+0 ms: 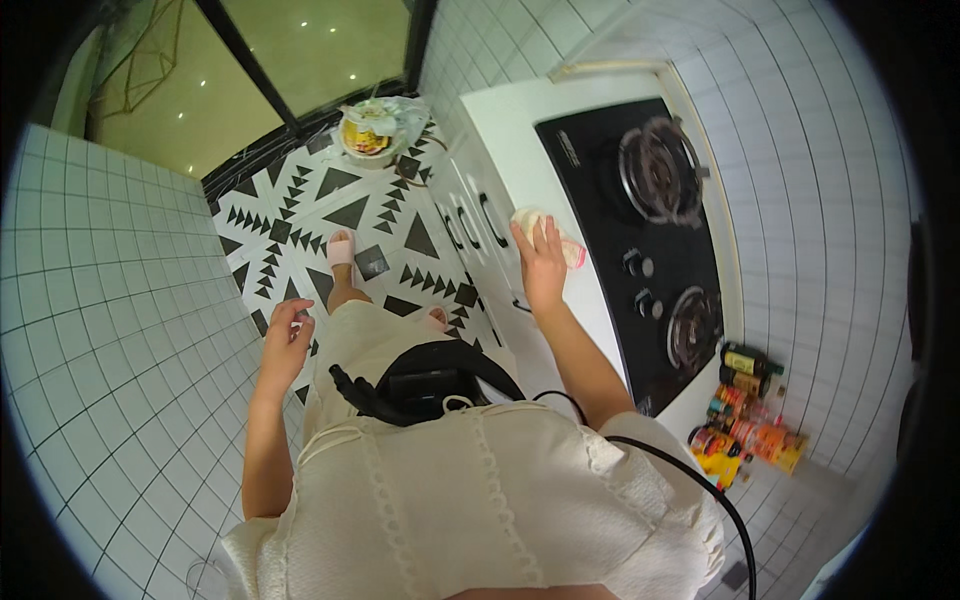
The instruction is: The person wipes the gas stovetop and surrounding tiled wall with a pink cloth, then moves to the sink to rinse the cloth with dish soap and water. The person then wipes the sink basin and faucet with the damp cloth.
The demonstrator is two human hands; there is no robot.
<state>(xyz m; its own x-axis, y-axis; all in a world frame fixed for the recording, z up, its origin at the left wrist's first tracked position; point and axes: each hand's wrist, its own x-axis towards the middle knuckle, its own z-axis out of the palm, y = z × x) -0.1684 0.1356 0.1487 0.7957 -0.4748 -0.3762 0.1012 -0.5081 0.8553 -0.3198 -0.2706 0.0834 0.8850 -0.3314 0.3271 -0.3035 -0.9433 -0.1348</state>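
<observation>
My right hand [542, 262] presses down on a pale cloth [534, 219] with a pink edge, its fingers spread over the fabric. The cloth lies on the white countertop [499, 124], between the counter's front edge and the black gas hob [600, 202]. Two burners with metal pan supports and two knobs are on the hob, to the right of that hand. My left hand [286, 337] hangs in the air over the floor beside the tiled wall, fingers loosely curled, with nothing in it.
Bottles and colourful condiment packs [750, 435] stand on the counter past the hob. White cabinets with black handles [493, 220] run below the countertop. A bin [367, 154] with a plastic bag stands on the patterned floor near the glass door [247, 90]. A black cable [697, 472] crosses my right side.
</observation>
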